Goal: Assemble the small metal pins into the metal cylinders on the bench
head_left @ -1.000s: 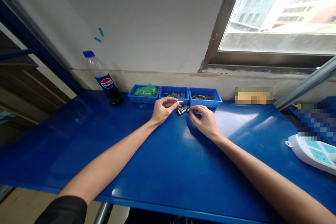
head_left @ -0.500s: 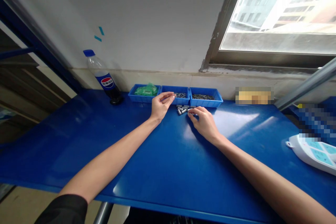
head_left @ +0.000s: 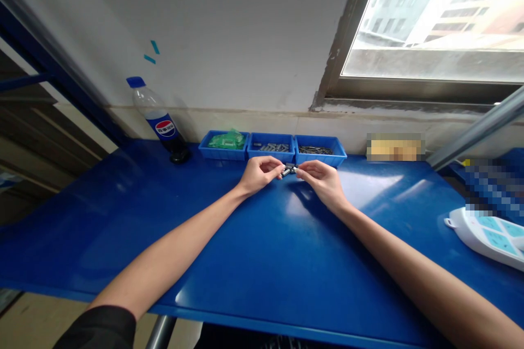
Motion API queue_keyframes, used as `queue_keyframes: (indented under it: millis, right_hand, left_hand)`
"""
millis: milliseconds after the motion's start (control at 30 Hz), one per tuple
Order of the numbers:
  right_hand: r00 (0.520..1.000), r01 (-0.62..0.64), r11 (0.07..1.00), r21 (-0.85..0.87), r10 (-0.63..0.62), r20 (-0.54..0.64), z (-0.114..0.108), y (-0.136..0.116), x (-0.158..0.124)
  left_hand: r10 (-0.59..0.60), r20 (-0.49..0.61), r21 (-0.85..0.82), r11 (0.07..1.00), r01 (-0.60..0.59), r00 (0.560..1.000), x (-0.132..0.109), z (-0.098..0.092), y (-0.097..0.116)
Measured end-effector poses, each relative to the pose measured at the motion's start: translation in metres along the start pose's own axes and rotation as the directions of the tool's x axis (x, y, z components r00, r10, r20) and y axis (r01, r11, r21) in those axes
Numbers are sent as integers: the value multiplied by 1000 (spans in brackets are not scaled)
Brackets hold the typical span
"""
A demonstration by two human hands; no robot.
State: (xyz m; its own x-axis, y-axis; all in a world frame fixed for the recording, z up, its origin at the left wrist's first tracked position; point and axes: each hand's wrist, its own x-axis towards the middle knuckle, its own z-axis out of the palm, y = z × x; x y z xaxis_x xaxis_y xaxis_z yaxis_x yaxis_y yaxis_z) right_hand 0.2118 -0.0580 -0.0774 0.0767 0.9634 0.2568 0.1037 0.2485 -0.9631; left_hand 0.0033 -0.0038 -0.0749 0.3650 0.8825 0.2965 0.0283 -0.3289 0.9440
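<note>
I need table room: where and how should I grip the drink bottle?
Probably around the label of the bottle, from the front, with the nearer left hand: the bottle stands upright, tall and slim, with the wall behind.

We held our bare left forearm (head_left: 172, 251) and right forearm (head_left: 409, 267) extended forward, converging. Our left grip (head_left: 255, 173) and right grip (head_left: 323, 179) faced each other, just apart, each set in a pinching posture with curled fingers (head_left: 265, 160).
</note>
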Motion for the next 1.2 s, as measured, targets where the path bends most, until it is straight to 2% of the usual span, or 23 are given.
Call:
queue_keyframes:
  millis: [200,433,633,733,833,900,967,1033,1200]
  right_hand:
    - [999,-34,998,51,34,2,-1,-3,-2]
    - [999,-10,997,73,7,34,4,-4,-5]
    - [996,42,999,-4,-42,82,6,1,-6]
    - [988,150,968,-202,-139,66,4,0,-4]
    - [959,255,843,-473,-284,11,3,-4,-4]
    - [942,281,759,-587,-334,20,4,-4,-5]
    - [942,287,704,-649,-332,56,5,-3,-6]
    - [947,285,668,-688,-306,95,6,-1,-7]
    - [953,278,607,-744,-272,134,7,2,-8]
  left_hand:
    - [-21,73,6,1000,21,997,-1,0,6]
    - [-41,132,-24,999,45,990,-3,0,13]
    - [-47,176,-11,999,49,983,-4,-1,10]
    - [-51,106,-74,996,59,993,-2,-1,3]
    - [-55,-60,-175,984,43,997,3,-1,-1]
    - [-43,-211,-214,977,-3,977,7,-1,-1]
    - [-26,-317,-234,971,-51,948,12,-2,0]
    - [-22,-357,-252,965,-73,934,15,-3,2]
    - [-30,-336,-255,965,-60,941,15,-4,0]
